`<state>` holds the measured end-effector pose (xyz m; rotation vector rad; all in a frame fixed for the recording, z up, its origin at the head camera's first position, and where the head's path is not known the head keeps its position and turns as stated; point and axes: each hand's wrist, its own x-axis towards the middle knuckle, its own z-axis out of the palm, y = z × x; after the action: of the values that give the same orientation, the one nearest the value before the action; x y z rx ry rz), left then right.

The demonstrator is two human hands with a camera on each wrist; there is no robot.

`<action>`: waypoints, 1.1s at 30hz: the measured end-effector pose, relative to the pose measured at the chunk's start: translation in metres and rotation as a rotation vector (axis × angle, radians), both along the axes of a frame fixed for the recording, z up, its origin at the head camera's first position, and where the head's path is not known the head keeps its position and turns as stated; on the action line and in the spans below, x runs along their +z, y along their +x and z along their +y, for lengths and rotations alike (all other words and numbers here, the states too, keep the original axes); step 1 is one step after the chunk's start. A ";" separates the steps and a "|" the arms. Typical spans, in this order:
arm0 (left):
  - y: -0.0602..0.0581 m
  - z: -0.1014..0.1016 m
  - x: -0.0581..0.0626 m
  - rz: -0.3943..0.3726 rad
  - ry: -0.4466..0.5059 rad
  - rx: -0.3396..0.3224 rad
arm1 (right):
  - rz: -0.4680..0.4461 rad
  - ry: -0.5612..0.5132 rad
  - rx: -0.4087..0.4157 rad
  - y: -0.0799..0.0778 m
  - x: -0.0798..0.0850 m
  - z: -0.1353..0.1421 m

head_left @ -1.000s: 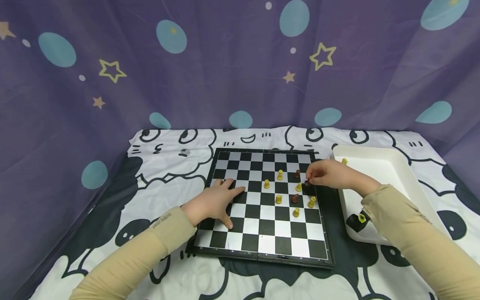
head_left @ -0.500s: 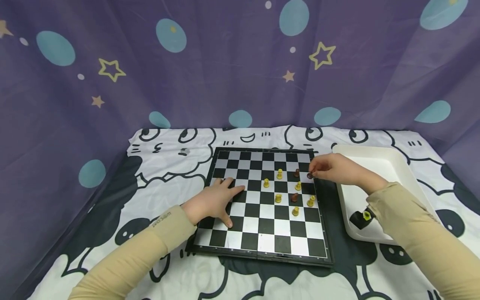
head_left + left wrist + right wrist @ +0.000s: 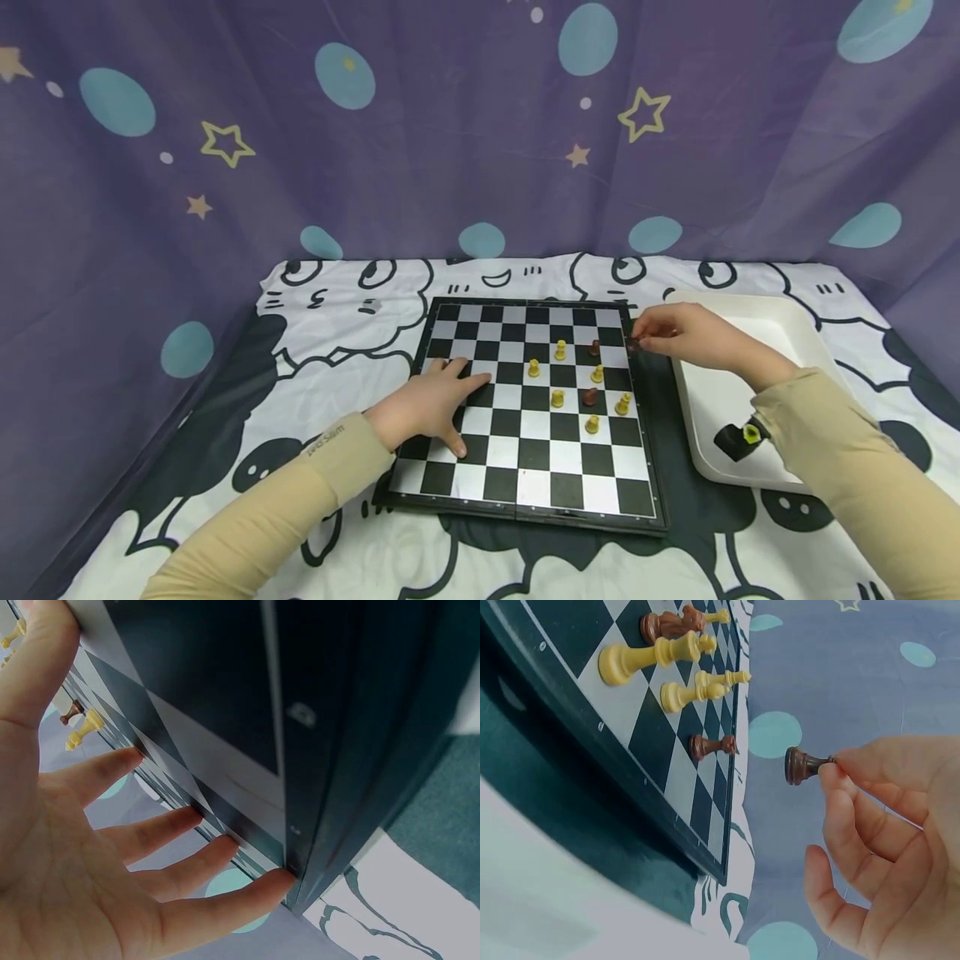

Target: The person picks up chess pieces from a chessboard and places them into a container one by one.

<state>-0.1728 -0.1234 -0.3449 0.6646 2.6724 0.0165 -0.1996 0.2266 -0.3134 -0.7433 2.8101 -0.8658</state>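
Note:
My right hand (image 3: 686,335) pinches a dark brown chess piece (image 3: 801,766) by its top, between thumb and forefinger. In the head view it hangs just past the board's right edge, towards the tray. Spread out, my left hand (image 3: 431,404) rests on the left side of the black-and-white chessboard (image 3: 533,454), fingertips on the squares and frame. On the board's right half stand several yellow pieces, one a king (image 3: 656,658). Among them are a brown knight (image 3: 673,626) and a smaller brown piece (image 3: 712,746).
A white tray (image 3: 716,396) stands right of the board, partly under my right forearm. A black device (image 3: 738,442) at the right cuff overlaps the tray. The patterned cloth (image 3: 330,292) covers the table, and a purple curtain (image 3: 450,158) hangs behind.
My right hand has lifted the brown piece off the board's right side and carried it right, past the edge. My left hand stays in place.

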 end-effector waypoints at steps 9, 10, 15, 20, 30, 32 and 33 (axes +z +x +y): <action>0.001 0.001 0.000 -0.006 0.008 0.007 | -0.001 -0.013 -0.037 0.003 -0.003 0.018; 0.000 0.001 0.000 -0.006 0.005 0.008 | 0.004 -0.013 -0.040 0.003 -0.003 0.021; 0.001 0.001 0.000 -0.001 -0.001 0.008 | 0.042 -0.006 -0.064 0.001 -0.007 0.035; 0.001 0.001 0.001 -0.002 0.006 0.010 | 0.064 0.001 -0.112 -0.004 -0.011 0.050; 0.001 0.001 0.001 0.002 0.011 0.006 | 0.127 0.005 -0.249 -0.013 -0.014 0.073; 0.001 0.000 0.000 0.003 0.006 0.005 | 0.133 -0.006 -0.280 -0.014 -0.016 0.077; 0.001 0.000 0.000 0.004 0.004 0.006 | 0.127 -0.016 -0.291 -0.015 -0.017 0.078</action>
<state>-0.1723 -0.1233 -0.3448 0.6591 2.6786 0.0225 -0.2149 0.3049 -0.3307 -0.4083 3.0801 -0.9118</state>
